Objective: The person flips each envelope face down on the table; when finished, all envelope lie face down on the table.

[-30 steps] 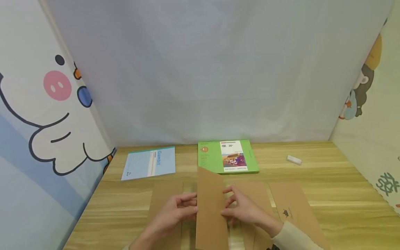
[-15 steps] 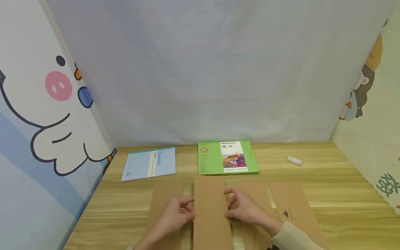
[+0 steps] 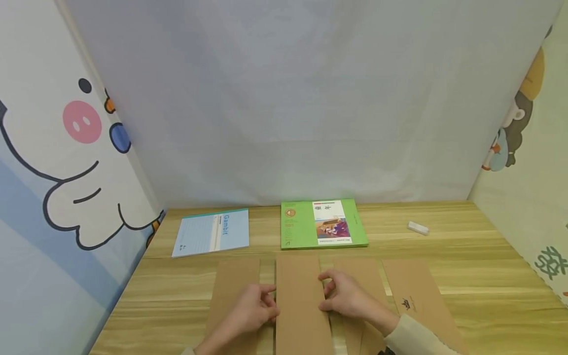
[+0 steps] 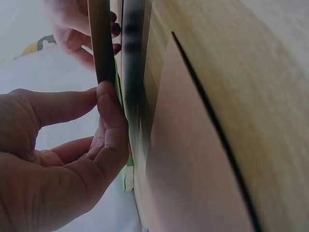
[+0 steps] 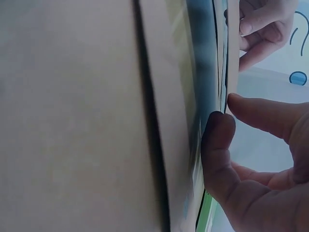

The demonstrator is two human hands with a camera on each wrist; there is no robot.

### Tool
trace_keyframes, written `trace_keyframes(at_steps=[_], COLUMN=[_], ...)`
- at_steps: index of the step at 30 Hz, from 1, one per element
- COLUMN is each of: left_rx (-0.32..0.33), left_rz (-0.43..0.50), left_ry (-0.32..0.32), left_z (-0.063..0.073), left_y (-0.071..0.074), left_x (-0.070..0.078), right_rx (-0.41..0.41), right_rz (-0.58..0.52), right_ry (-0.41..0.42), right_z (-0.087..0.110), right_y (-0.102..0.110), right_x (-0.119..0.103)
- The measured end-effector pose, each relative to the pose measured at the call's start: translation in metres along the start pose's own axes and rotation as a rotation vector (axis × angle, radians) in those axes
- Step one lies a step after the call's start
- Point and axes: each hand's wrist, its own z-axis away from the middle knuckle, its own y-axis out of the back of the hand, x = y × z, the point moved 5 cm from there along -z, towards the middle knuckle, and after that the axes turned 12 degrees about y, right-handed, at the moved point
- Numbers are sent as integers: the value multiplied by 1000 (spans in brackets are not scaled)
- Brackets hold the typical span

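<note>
A plain brown kraft-covered notebook [image 3: 301,301] is held by its two long sides, slightly above the table. My left hand [image 3: 255,310] pinches its left edge between thumb and fingertips, which the left wrist view shows close up with the notebook [image 4: 100,43] edge-on. At the opposite edge, my right hand [image 3: 348,296] pinches with thumb and index finger, as the right wrist view shows. Another brown notebook [image 3: 237,278] lies flat under my left forearm. Beneath my right hand and wrist lie overlapping brown notebooks [image 3: 366,271], partly hidden.
Farther right lies a brown notebook [image 3: 419,286] with a small dark crown print. A blue "Gambit" notebook [image 3: 213,230] sits at the back left. A green book [image 3: 297,231] stays behind the held notebook, and a white eraser [image 3: 418,227] at the back right.
The held notebook has turned from tilted to nearly flat and come down toward the table. My left hand has lowered slightly with it; my right hand has barely moved.
</note>
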Motion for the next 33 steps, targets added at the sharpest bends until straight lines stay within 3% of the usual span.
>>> trace_keyframes(at_steps=[10,33], left_rx=[60,32], left_rz=[-130,-131], left_ry=[1,62], left_z=[2,-1], left_y=[-2,-7], left_x=[3,-4], right_rx=[0,-30], right_rz=[115,162], right_ry=[-4,-23], right_z=[-2,-2], right_y=[-3,-6], right_x=[-1,-2])
